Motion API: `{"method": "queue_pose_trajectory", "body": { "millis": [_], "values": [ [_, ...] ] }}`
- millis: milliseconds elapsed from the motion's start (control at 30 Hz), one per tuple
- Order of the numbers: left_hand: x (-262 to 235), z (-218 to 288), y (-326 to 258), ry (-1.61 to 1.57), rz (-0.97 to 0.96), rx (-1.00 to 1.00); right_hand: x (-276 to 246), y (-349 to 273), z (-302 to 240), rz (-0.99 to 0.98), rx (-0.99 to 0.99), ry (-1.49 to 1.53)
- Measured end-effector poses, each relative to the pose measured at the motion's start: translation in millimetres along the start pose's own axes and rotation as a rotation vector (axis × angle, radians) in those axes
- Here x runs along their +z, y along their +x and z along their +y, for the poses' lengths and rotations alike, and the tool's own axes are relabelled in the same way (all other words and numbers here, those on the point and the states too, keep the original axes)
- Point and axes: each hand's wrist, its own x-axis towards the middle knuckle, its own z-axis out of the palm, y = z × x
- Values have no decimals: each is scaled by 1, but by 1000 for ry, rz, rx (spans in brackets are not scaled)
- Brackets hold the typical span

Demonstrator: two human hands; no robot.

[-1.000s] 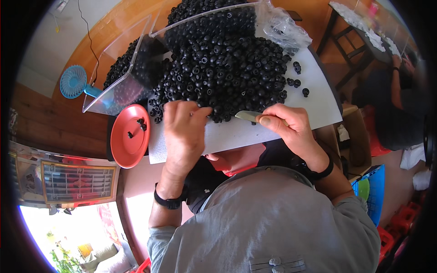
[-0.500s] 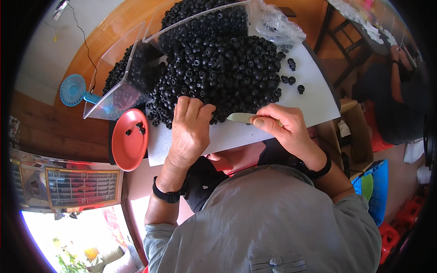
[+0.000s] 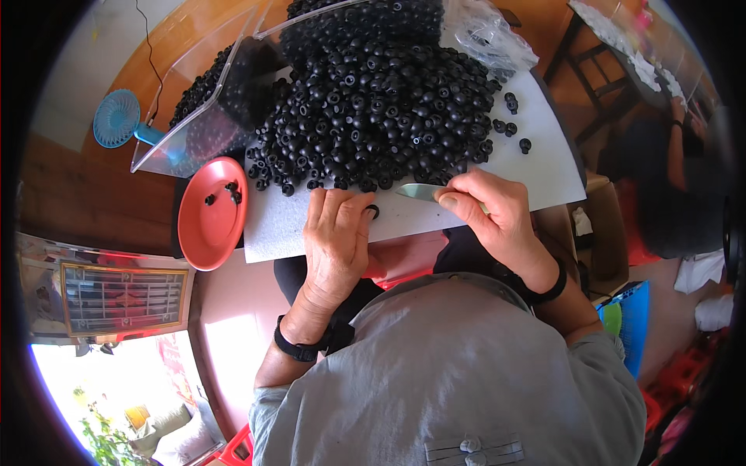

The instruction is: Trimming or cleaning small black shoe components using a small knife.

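A large heap of small round black plastic parts, some with a hole showing, lies on the pale work board. My left hand is at the heap's near edge, its thumb and forefinger closed on one black part. In my right hand is a small knife, gripped by the handle. Its blade points left toward the held part and does not touch it. Most of the knife's handle is hidden by my fingers.
At the left stands a red oval dish with a few black parts inside. Behind it are a clear bin of black parts and a blue fan. A clear plastic bag lies far right; another person sits beyond.
My left hand has drawn back from the heap toward me with a black part in its fingers. The knife stays in my right hand. The view has shifted slightly.
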Motion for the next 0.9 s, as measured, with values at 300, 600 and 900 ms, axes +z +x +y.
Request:
{"method": "queue_pose_trajectory", "body": {
  "millis": [300,600,900],
  "values": [
    [-2,8,-3,118,-24,43,0,1,-5,-21,-55,-74],
    [-6,7,-5,-1107,-15,-527,-9,4,-25,-179,232,30],
    [10,10,0,-1394,-53,-493,-1,4,-17,-111,174,-26]
  ]
}}
